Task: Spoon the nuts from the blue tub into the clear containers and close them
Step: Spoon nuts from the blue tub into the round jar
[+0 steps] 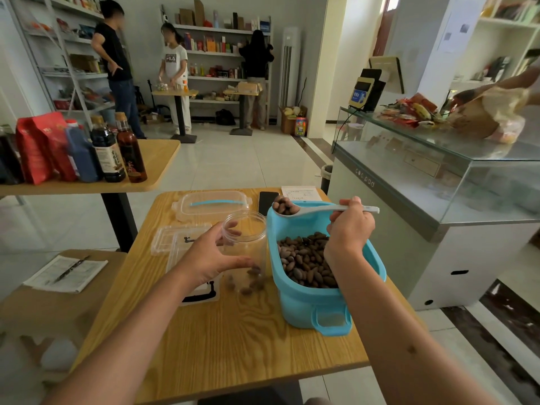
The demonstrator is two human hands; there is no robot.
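Note:
A blue tub [309, 302] of brown nuts [306, 261] stands on the wooden table [233, 340]. My right hand [349, 226] grips the handle of a pale spoon [315, 211] whose bowl, heaped with nuts, hovers over the tub's far left corner. Left of the tub stands a clear round jar [245, 247] with a few nuts on its bottom. My left hand [209, 257] curls round the jar's side and holds it upright.
A clear lid with a blue strip [211, 204] and a clear rectangular box and lid [178, 238] lie behind and left of the jar. A black phone [267, 201] and a paper [299, 192] lie at the far edge. A glass counter [438, 176] is at right.

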